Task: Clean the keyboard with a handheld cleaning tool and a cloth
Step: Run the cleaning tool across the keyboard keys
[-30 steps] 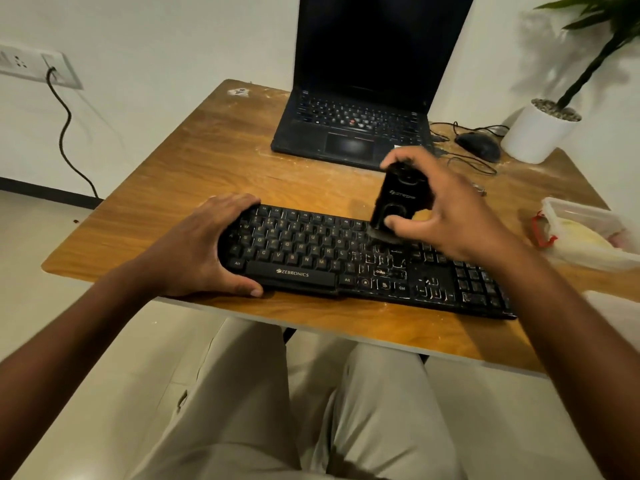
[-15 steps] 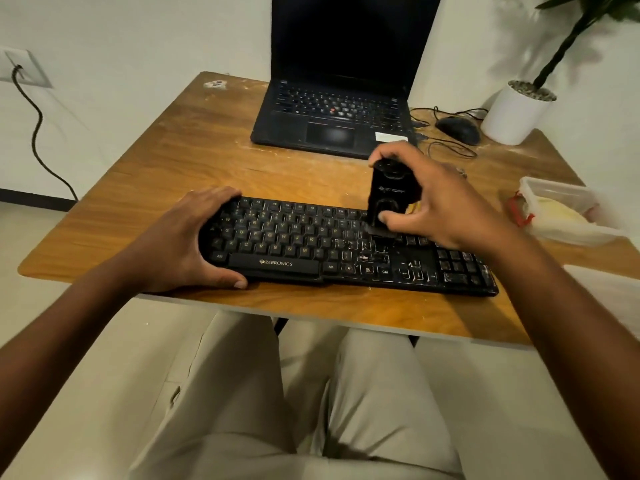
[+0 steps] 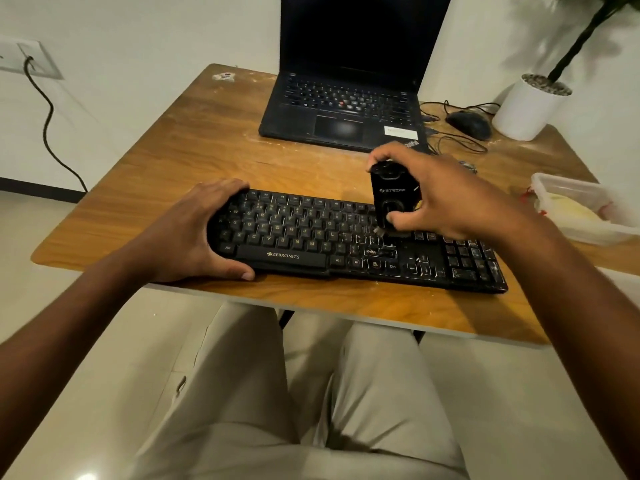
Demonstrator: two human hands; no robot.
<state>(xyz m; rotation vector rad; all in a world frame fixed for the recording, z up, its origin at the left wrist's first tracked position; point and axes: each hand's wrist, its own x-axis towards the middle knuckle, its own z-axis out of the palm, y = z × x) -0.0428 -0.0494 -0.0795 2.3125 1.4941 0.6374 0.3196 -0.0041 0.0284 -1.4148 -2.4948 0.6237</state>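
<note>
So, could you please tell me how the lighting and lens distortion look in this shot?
Head view: dim, warm light; the plant throws a soft shadow on the wall; the laptop screen is dark; wide-angle bending curves the table edges and stretches the arms; a glare spot shows on the floor at bottom left.

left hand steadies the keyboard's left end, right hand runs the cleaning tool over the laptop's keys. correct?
Not quite. The head view shows the right hand holding the cleaning tool with its brush end down on the keyboard, right of the letter keys, not on the laptop, which sits untouched behind. The left hand does grip the keyboard's left end.
</note>
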